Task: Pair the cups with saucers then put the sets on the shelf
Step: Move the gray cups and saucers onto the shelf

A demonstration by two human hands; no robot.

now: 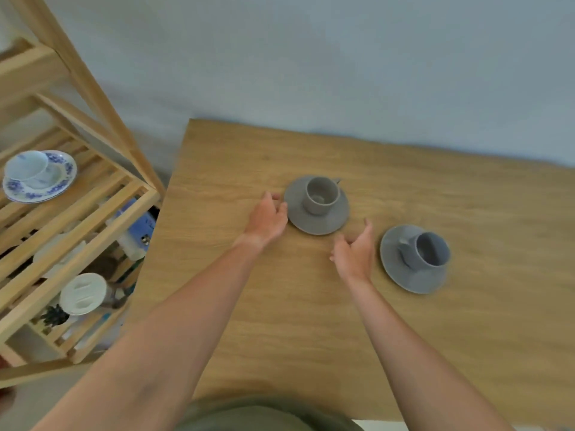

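because each grey cup [320,195] already sits on its saucer [316,206], both hands flank that set to lift it level: left hand [267,219] fingers at its rim, right hand [354,256] spread apart just beside. the blue-grey set [415,259] waits beyond the right hand; the shelf [77,194] lies past the left.

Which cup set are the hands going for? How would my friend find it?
Look at the wooden table; two grey cup sets sit on it. It is the brownish-grey set nearer the shelf, between the left hand and right hand. The other set is bluer.
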